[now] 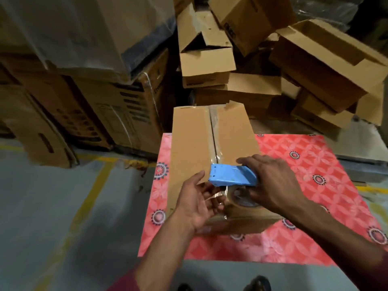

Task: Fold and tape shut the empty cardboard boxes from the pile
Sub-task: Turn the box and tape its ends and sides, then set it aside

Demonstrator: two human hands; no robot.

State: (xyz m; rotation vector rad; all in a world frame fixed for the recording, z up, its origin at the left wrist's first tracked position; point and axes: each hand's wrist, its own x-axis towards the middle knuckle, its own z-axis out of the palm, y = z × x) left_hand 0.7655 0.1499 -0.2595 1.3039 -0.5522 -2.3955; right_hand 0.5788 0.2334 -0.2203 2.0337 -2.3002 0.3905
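**Tape dispenser at the near end of the box seam**

Right now your right hand (273, 183) grips the blue tape dispenser (233, 175), fingers curled over its top and side, and holds it across the centre seam of the cardboard box (193, 143) near the box's near end. The tape roll (243, 198) shows just under that hand. Clear tape (213, 131) lies along the seam from the far end of the box down to the dispenser.

Your left hand (199, 201) sits at the near left part of the box, palm turned up, fingers loosely spread; its fingertips touch a loose, shiny piece of tape at the near end of the seam. Whether they pinch it, you cannot tell.

The box lies lengthwise on the red patterned mat (315, 185), along the mat's left edge, with its far end reaching past the mat's far edge. One far flap corner is torn and stands up.

Beyond the mat's far edge lies the pile of open cardboard boxes (273, 59). To the far left stand large printed cartons (100, 106), partly under plastic sheeting (84, 28). Yellow floor lines (92, 190) run left of the mat.
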